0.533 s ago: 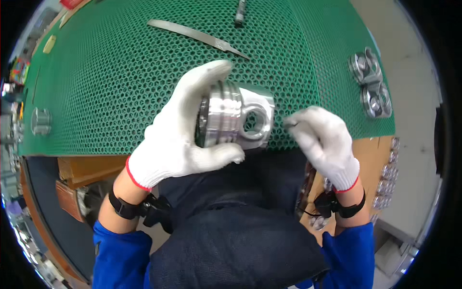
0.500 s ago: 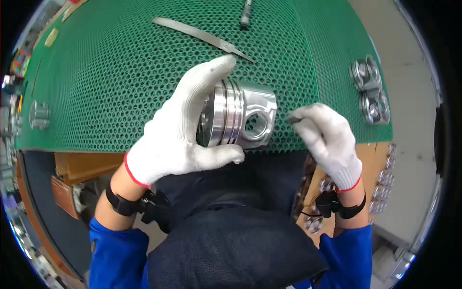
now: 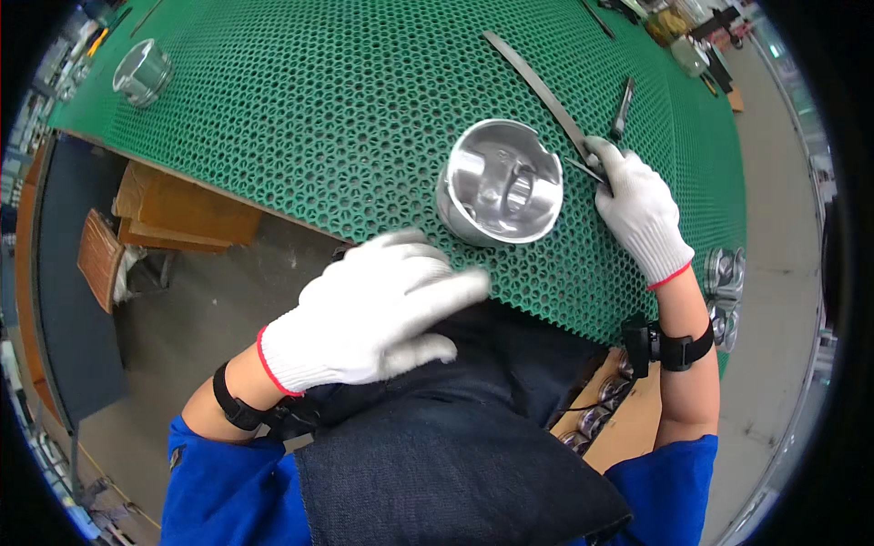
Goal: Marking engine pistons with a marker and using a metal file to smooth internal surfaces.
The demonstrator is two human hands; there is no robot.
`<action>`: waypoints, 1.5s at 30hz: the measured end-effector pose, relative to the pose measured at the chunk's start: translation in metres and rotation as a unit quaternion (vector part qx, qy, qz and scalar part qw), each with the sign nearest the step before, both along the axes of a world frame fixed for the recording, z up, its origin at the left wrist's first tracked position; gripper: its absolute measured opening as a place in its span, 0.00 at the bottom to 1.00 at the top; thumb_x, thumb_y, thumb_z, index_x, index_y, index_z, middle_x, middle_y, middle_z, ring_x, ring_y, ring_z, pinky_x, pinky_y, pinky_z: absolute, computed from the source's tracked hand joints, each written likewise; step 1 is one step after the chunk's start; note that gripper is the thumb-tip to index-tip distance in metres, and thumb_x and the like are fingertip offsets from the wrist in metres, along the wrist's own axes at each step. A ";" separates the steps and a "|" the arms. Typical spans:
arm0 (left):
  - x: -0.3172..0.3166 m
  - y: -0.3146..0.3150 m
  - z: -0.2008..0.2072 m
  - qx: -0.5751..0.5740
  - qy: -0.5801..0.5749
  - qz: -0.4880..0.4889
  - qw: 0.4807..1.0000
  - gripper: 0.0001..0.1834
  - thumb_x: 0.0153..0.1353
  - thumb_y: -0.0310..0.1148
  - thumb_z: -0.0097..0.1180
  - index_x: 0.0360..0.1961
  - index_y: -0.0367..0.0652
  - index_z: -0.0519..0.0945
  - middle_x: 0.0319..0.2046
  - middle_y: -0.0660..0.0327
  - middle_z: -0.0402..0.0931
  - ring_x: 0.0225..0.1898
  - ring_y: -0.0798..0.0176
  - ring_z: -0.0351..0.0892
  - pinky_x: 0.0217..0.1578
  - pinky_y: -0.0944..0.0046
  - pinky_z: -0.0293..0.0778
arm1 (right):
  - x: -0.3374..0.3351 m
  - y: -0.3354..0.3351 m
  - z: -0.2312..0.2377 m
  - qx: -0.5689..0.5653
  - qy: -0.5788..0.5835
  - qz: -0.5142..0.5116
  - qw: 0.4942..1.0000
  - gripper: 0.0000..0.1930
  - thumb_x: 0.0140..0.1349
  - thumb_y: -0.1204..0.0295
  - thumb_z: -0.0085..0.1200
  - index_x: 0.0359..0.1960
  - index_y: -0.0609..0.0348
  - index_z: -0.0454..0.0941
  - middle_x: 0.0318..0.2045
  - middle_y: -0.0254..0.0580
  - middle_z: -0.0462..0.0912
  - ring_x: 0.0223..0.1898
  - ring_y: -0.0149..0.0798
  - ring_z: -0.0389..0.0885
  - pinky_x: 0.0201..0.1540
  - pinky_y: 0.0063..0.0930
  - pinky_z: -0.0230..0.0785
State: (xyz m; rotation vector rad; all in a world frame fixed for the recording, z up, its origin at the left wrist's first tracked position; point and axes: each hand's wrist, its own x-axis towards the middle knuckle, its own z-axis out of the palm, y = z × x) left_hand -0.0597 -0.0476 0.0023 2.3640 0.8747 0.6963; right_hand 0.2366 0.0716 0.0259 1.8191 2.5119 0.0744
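A shiny metal piston [image 3: 499, 187] stands on the green mat with its hollow side up, the pin bore showing inside. Left of it and nearer to me, my left hand [image 3: 382, 309] in a white glove is empty, its fingers stretched and slightly blurred. My gloved right hand [image 3: 633, 196] is closed on a small dark tool with a thin pointed blade [image 3: 583, 169], right of the piston. Its fingertips lie at the near end of a long flat metal file [image 3: 537, 84]; whether they touch it I cannot tell. A dark marker-like pen [image 3: 624, 109] lies just beyond this hand.
The green perforated mat [image 3: 319, 127] covers the table. Another piston [image 3: 143, 73] stands at the far left, and more pistons [image 3: 725, 273] sit by the right edge. Jars [image 3: 689, 55] are at the far right. Below the table are a cardboard box [image 3: 187, 209] and several pistons [image 3: 596, 419].
The piston has gone from lying on its side to standing hollow side up. My left hand has let go of it and drawn back. My right hand has moved forward to the file. The view has turned.
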 end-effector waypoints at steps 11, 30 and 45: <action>0.020 0.026 -0.012 0.053 -0.070 0.077 0.993 0.37 0.40 0.49 0.71 0.57 0.59 0.77 0.55 0.42 0.67 0.55 0.37 0.71 0.53 0.44 0.71 | -0.048 0.028 0.057 -0.235 0.236 -0.071 0.940 0.32 0.60 0.71 0.56 0.67 0.59 0.63 0.49 0.52 0.81 0.38 0.34 0.83 0.45 0.28 0.77; 0.028 0.028 -0.001 0.030 -0.077 0.192 0.978 0.25 0.38 0.33 0.74 0.41 0.49 0.79 0.48 0.55 0.75 0.45 0.49 0.77 0.44 0.51 0.75 | -0.021 -0.021 0.041 -0.020 0.126 0.092 0.988 0.32 0.56 0.76 0.60 0.64 0.44 0.70 0.38 0.47 0.81 0.40 0.47 0.82 0.44 0.39 0.75; -0.205 0.177 0.027 -0.074 -0.088 0.436 0.892 0.30 0.63 0.36 0.54 0.67 0.48 0.69 0.55 0.63 0.78 0.45 0.66 0.80 0.44 0.67 0.76 | 0.148 -0.156 0.002 0.081 0.228 -0.169 0.956 0.21 0.58 0.73 0.61 0.55 0.50 0.79 0.36 0.45 0.80 0.36 0.47 0.80 0.42 0.32 0.73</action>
